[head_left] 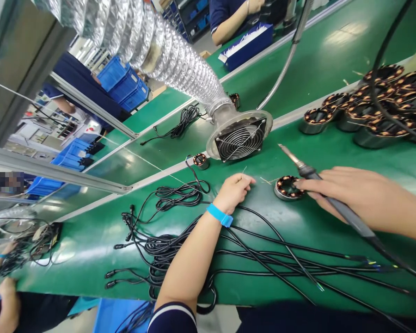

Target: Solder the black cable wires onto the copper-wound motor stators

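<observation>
My right hand is closed around the grey handle of a soldering iron, its metal tip pointing up and left. Under that hand's fingertips lies a small ring-shaped motor stator with copper windings; thin lead wires stick out on its left. My left hand, a blue band at its wrist, has its fingers pinched together left of the stator. A thin pale solder wire pokes out above those fingers. Black cables with stripped ends run beneath my left forearm.
A fume extractor fan on a foil duct hangs just beyond my hands. Stators are piled at the right, and another stator stands left of the fan. Coiled cables lie at the left. Co-workers sit across and to the left.
</observation>
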